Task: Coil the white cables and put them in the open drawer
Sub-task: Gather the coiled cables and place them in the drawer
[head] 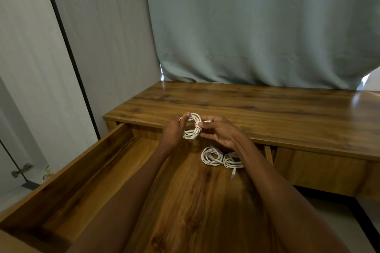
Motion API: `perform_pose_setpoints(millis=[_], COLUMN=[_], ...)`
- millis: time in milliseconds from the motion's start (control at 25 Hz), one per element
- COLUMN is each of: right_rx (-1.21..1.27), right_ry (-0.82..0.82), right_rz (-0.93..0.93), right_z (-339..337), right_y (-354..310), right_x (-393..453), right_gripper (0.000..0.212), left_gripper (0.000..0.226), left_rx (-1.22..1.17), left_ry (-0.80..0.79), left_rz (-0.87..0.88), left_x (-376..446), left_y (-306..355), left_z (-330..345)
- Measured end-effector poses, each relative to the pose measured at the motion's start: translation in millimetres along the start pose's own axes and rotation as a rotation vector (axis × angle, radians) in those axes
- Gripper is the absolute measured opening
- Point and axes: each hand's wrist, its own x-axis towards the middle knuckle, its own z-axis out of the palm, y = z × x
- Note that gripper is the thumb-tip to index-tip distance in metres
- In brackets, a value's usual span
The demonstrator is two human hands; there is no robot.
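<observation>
A coiled white cable [193, 128] hangs in the air above the back of the open wooden drawer [86, 162]. My left hand [173, 131] grips the coil's left side. My right hand [219, 131] pinches the cable's end where it wraps round the right side of the coil. Two more coiled white cables lie on the drawer floor just below my right wrist: one coil [211, 156] on the left and another coil [232, 161] on the right, partly hidden by my forearm, with its plug [233, 173] sticking out toward me.
The wooden desk top [267, 113] runs behind the drawer, under a grey-green curtain [257, 26]. A shut drawer front [320, 168] sits to the right. A white wall and door panels stand on the left.
</observation>
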Motion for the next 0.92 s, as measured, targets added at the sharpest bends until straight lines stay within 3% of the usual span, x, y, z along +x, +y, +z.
perform_pose_setpoints(millis=[200,360,440,560,640,720,920], right_rx=[-0.141,-0.725,-0.876,-0.845,-0.516,-0.168,0.012], right_ry=[0.261,0.576,0.638,0.617,0.545,0.381,0.070], right_rz=[-0.066,-0.277,-0.383,-0.443,-0.390,-0.255,-0.150], right_z=[19.4,28.1,28.0,23.5,19.2,16.8,15.1], right_y=[5.6,15.9,17.1,14.1,13.8,13.9,10.6], right_x=[1.3,12.2,13.0,12.7,11.4,8.6,0.1], right_gripper=[0.015,0.015,0.022,0.022,0.013,0.020,0.029], left_gripper=[0.051,0.045,0.046,0.043,0.044,0.045,0.042], left_rx=[0.065,-0.094,-0.278,-0.474,-0.442,-0.382,-0.204], left_ry=[0.036,-0.025,-0.071,-0.121,-0.104,-0.073,0.065], left_rz=[-0.010,-0.014,-0.143,-0.256,-0.180,-0.094,-0.047], left_x=[-4.6,-12.7,-13.2,-12.5,-10.8,-11.6,-10.5], left_y=[0.7,18.7,30.3,32.4,21.5,13.9,14.7], left_z=[5.0,8.7,12.5,10.0,6.9,5.4,-2.4])
